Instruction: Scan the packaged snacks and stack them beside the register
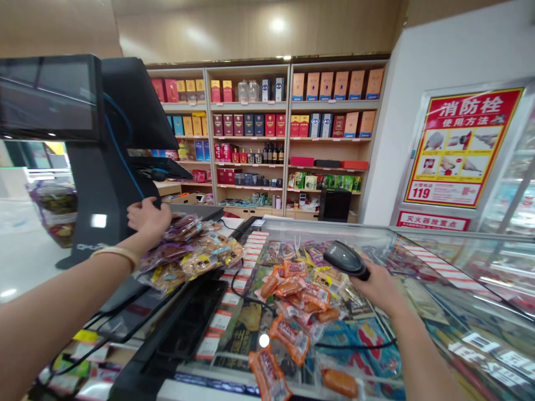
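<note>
My right hand (378,287) is wrapped round the handle of a black barcode scanner (345,259), held over the glass counter with its head pointing left. Below and left of it lies a loose pile of orange-wrapped sausage snacks (292,287). My left hand (150,217) is raised against the black stand (90,189) of the checkout terminal, fingers curled beside a blue cable. A small dark part shows at its fingertips; what it grips is not clear. Just beneath that hand sit packaged snacks (196,250) in clear and purple wrappers, heaped by the terminal.
A black phone-like slab (192,317) lies at the counter's left edge. The scanner's black cable (351,346) crosses the glass counter (418,245). Terminal screens (45,100) rise at left. Behind, shelves (251,103) hold boxes and bottles; a red sign (466,147) hangs right.
</note>
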`<state>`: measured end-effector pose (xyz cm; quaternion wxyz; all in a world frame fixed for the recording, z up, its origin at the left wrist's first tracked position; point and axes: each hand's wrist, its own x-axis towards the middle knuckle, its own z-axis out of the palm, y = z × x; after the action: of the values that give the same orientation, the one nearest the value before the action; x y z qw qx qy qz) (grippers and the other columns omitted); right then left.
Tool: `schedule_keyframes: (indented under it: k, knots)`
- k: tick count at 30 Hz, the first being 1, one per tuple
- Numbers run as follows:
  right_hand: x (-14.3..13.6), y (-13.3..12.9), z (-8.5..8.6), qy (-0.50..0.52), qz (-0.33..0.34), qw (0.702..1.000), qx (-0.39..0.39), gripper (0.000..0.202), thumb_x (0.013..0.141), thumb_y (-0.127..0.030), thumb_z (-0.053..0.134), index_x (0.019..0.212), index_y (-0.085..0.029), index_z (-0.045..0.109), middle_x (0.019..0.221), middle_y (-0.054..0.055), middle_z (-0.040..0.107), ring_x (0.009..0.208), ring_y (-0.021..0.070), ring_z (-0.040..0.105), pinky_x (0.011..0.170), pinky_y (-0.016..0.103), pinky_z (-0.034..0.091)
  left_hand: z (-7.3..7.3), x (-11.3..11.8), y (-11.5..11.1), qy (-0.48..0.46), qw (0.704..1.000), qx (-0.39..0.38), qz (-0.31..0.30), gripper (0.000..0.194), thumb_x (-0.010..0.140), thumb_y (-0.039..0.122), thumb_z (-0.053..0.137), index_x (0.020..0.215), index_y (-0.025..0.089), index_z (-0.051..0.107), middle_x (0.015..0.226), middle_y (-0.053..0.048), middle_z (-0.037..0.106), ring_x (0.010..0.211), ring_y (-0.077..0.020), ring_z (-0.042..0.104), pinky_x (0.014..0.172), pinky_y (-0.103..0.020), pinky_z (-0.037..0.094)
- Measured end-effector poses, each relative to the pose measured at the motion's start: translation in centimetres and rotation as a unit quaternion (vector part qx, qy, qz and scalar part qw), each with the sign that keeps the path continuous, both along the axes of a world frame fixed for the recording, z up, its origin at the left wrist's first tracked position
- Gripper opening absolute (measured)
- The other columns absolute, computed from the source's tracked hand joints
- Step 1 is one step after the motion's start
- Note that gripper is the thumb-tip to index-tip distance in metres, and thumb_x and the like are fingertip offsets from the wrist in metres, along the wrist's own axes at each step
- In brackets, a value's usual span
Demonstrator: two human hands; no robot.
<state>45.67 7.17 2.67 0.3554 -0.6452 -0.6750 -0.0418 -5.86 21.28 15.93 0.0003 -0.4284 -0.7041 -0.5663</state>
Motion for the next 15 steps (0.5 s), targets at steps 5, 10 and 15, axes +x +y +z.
schedule_keyframes:
  k: [5,10,15]
  knots:
    - [0.0,-0.6,0.9,0.026,-0.005,1.0,0.014,0.018,0.071,-0.027,0.056,0.081,-0.02,0.069,0.083,0.006,0.073,0.085,0.0251,0.069,0.072,0.028,0.048,-0.7,9.9,-0.6,0.157,0.974,0.055,-0.153,0.038,0.073,0.026,0.056,0.108,0.015,0.063,0.12,-0.012,0.059,0.123,-0.0298,0.049,0.105,-0.04,0.036]
    - [0.2,-0.9,1.4,0.053,-0.03,0.998,0.03,0.023,0.073,-0.029,0.059,0.091,-0.02,0.071,0.082,0.006,0.073,0.081,0.0233,0.068,0.068,0.026,0.047,-6.0,22.7,-2.2,0.146,0.843,-0.053,-0.516,0.033,0.061,0.036,0.07,0.09,0.021,0.069,0.094,-0.008,0.071,0.087,-0.0245,0.065,0.082,-0.033,0.05]
    - [0.4,-0.9,1.3,0.063,-0.039,0.997,0.027,0.02,0.073,-0.029,0.06,0.088,-0.02,0.07,0.081,0.007,0.073,0.08,0.0235,0.068,0.065,0.026,0.046,-10.5,31.2,-3.7,0.284,0.785,-0.166,-0.524,0.039,0.052,0.05,0.077,0.077,0.021,0.072,0.091,-0.014,0.073,0.096,-0.0364,0.065,0.089,-0.042,0.047]
